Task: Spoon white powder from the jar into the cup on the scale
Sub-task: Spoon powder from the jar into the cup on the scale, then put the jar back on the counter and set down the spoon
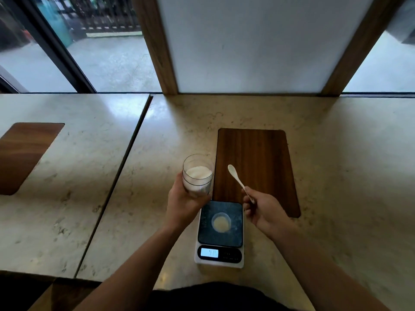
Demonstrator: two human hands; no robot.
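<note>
Above marble counter [336, 153], jar [197, 175] in left grip [183, 204] (lidless)

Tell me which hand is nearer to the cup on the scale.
Right, narrowly. The right hand, holding the spoon, sits just right of the cup. The left hand, holding the jar, is up and left of it.

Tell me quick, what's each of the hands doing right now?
Left hand: closed around the jar of white powder.
Right hand: closed on the white spoon handle.
</note>
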